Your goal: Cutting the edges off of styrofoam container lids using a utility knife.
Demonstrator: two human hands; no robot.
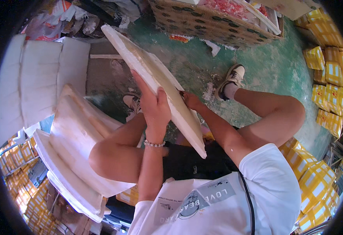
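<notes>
A white foam board (140, 58), with a yellowish stained face, slants on edge between my knees. Its far end points up and to the left, its near end toward my lap. My left hand (154, 107) is closed on the board's left edge, thumb on the near side. On the opposite side, my right hand (192, 101) is closed with its fingers curled against the board. A small dark thing (182, 94) shows at those fingertips; the board hides part of it, and its kind cannot be made out.
Several foam pieces (77, 129) lean beside my left knee, with larger white foam panels (42, 78) behind. A patterned cardboard box (202, 25) stands at the far side. Yellow-taped boxes (332, 84) are stacked at right. Foam scraps (211, 47) lie on the green floor (183, 58).
</notes>
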